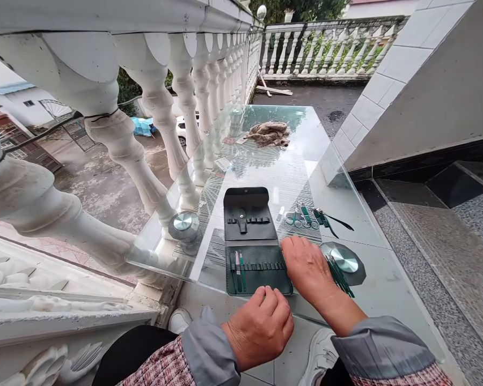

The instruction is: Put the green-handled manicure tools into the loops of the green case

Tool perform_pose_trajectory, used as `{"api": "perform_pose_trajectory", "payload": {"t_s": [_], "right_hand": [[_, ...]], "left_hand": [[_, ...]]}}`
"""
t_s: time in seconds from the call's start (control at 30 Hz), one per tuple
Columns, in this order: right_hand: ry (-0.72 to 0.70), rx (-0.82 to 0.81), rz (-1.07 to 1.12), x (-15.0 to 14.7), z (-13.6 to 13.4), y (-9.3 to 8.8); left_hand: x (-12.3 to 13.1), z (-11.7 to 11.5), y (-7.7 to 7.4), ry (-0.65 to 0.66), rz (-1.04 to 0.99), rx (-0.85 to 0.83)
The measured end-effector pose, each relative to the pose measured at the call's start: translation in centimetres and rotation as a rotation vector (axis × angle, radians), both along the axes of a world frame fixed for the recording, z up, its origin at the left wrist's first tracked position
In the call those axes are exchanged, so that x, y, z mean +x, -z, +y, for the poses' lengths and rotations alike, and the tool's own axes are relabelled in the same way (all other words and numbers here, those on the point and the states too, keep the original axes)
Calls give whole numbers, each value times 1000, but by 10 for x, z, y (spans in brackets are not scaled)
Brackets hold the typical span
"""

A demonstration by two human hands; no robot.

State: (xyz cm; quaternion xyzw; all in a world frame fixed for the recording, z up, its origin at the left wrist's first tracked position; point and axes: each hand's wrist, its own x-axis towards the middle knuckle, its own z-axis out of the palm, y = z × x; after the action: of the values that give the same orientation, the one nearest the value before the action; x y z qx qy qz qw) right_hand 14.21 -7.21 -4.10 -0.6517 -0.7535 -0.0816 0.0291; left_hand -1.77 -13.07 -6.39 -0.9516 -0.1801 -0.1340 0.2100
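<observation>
A dark green case (251,240) lies unfolded on the glass table, with several slim tools (239,268) held by loops at the left of its lower panel. My left hand (263,324) is closed at the case's lower edge; whatever its fingers hold is hidden. Curled fingers of my right hand (306,265) rest at the case's right edge, and their contents cannot be made out. Scissors (295,219), nail clippers (305,213) and black-handled nippers (334,219) lie beyond my right hand. Several green tools (338,276) lie to its right, over a round metal disc.
The glass table (346,198) has another round metal disc (184,222) at its left edge. A crumpled brown cloth (269,134) lies toward the far end, with a small card (223,164) nearer. White balusters (161,118) run along the left, and stone steps (434,236) are at the right.
</observation>
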Motion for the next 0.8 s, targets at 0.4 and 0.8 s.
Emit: {"api": "perform_pose_trajectory", "payload": {"t_s": [0.4,0.8], "right_hand": [[91,208,674,28,15,-6],[269,-181,1685,10,15,-9]], "left_hand": [[0,-1,-2,3,1,7],[0,0,-2,5,-14,17]]}}
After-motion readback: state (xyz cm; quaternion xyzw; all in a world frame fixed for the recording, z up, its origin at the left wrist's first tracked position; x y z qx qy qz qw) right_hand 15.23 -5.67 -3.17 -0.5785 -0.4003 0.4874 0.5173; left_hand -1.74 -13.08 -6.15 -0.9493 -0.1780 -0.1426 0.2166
